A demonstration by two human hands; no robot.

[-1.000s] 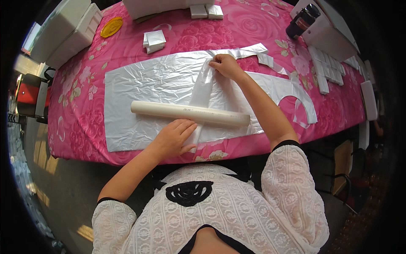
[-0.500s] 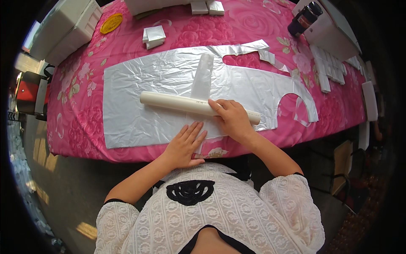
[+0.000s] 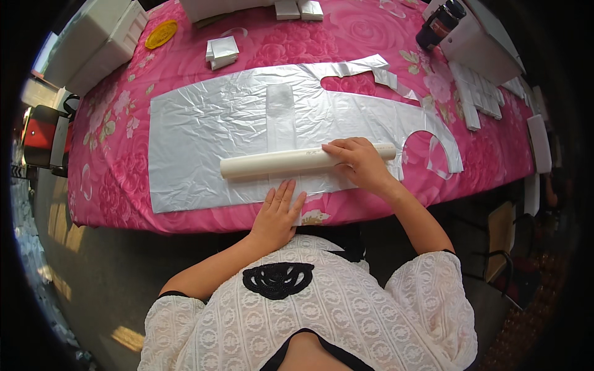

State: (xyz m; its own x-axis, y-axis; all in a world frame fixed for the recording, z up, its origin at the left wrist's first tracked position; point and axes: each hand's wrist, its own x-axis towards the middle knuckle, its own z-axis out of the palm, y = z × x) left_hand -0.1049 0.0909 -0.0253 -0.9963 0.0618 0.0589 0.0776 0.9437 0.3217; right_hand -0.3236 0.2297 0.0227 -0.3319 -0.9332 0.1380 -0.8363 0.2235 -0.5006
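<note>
A thin, wrinkled, whitish plastic apron lies spread flat, with cut-out curves and strap loops toward its right end. Across it rests a white plastic pipe, its right end slightly farther from me than its left. My right hand grips the pipe near its right end, fingers over the top. Flat near the table's front edge, my left hand has its fingers stretched out over the apron's near edge. A narrow translucent strip runs from beyond the pipe toward my left hand; the pipe covers part of it.
A pink floral cloth covers the table. Small folded white packets lie beyond the apron, and a row of packets lies at right. A dark flask, white foam boxes and a yellow oval item stand around the edges.
The pipe has turned, its right end swinging away from me and its left end nearer. My right hand has moved right and away with it. The strip lies straighter, farther left.
</note>
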